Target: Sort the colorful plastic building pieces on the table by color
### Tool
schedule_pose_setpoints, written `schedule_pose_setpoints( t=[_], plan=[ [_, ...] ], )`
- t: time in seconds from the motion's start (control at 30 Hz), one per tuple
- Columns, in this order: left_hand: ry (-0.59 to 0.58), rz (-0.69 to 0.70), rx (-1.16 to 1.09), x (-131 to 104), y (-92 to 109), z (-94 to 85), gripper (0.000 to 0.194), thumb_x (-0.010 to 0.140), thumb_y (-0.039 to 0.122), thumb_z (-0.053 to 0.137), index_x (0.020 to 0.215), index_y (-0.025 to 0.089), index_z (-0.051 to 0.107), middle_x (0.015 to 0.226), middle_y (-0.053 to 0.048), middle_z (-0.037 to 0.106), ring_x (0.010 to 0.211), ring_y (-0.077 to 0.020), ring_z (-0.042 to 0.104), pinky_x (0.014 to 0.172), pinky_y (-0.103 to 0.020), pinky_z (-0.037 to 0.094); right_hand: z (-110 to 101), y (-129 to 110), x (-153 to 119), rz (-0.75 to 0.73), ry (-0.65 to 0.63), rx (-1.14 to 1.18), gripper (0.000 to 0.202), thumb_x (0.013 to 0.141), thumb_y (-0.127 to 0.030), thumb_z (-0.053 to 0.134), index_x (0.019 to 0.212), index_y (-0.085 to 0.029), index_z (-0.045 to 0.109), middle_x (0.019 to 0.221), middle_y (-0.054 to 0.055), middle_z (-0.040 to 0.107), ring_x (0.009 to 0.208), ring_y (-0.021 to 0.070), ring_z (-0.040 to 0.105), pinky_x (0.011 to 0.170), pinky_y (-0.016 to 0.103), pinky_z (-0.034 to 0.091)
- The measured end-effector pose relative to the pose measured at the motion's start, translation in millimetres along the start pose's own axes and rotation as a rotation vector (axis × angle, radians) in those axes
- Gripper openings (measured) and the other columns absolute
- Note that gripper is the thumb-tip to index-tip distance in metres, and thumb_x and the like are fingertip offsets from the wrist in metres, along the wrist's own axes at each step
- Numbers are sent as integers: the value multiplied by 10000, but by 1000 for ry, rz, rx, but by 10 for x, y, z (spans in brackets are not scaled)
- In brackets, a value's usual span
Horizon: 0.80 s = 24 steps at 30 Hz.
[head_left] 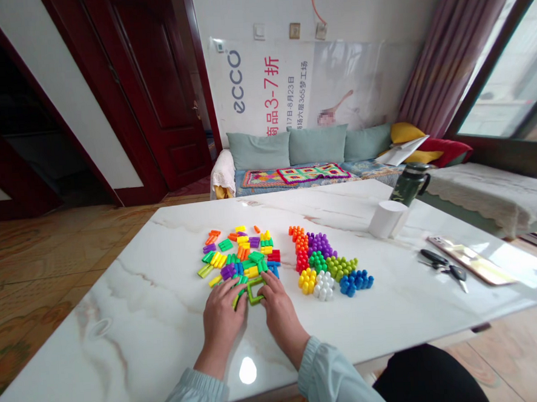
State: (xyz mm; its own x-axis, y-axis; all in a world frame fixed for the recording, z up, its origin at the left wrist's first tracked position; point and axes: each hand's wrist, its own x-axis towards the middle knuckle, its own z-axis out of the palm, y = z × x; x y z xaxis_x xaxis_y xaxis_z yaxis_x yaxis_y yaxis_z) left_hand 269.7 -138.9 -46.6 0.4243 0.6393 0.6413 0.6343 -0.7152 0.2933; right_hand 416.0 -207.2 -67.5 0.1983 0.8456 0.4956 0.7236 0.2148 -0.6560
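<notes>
The right hand (277, 306) pinches the side of a lime-green square frame (250, 292), which sits between both hands; the left hand (224, 313) curls over green pieces beside it, though whether it grips one I cannot tell. The frame looks joined up. Just beyond the hands, the interlocking plastic pieces (243, 256) lie in mixed colours, mostly loose, while right of the right hand the knobbed pegs (322, 244) stand grouped by colour. The near edge of the table (156, 305) passes beneath the forearms. Open room spreads left of the left hand; rightward, past the pegs, keys (457, 272) and a phone (470, 258) limit it.
</notes>
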Motion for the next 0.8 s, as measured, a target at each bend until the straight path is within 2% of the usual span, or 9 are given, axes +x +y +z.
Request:
schedule_pose_setpoints(
  t=[0.23, 0.47, 0.67, 0.8],
  plan=[
    [4, -5, -2, -13, -23, 27, 217, 852, 194, 546, 957, 235, 732, 1093, -69, 725, 1019, -268, 651, 933, -453, 524, -10, -4, -4, -4, 2, 6, 314, 790, 32, 452, 902, -188, 645, 1408, 131, 519, 1412, 233, 332, 1116, 500, 358],
    [17, -22, -24, 3, 3, -11, 217, 891, 254, 539, 990, 209, 727, 1120, -93, 708, 1021, -276, 647, 909, -445, 533, -26, -21, -1, 3, -13, -15, 315, 790, 37, 443, 906, -173, 646, 1412, 138, 511, 1419, 231, 318, 1125, 476, 353],
    [121, 55, -42, 21, 33, -67, 183, 896, 244, 561, 988, 213, 716, 1124, -82, 710, 1068, -264, 632, 1036, -483, 429, -14, 2, -6, 6, -21, -12, 309, 786, 32, 453, 913, -177, 642, 1416, 131, 506, 1421, 231, 311, 1129, 464, 348],
    [88, 104, -57, 34, 69, -86, 169, 882, 252, 595, 993, 218, 717, 1107, -74, 718, 1086, -262, 620, 1015, -464, 449, -4, 7, -9, 1, -10, 2, 303, 798, 27, 447, 919, -171, 642, 1416, 141, 505, 1419, 229, 314, 1127, 468, 347]
  ],
)
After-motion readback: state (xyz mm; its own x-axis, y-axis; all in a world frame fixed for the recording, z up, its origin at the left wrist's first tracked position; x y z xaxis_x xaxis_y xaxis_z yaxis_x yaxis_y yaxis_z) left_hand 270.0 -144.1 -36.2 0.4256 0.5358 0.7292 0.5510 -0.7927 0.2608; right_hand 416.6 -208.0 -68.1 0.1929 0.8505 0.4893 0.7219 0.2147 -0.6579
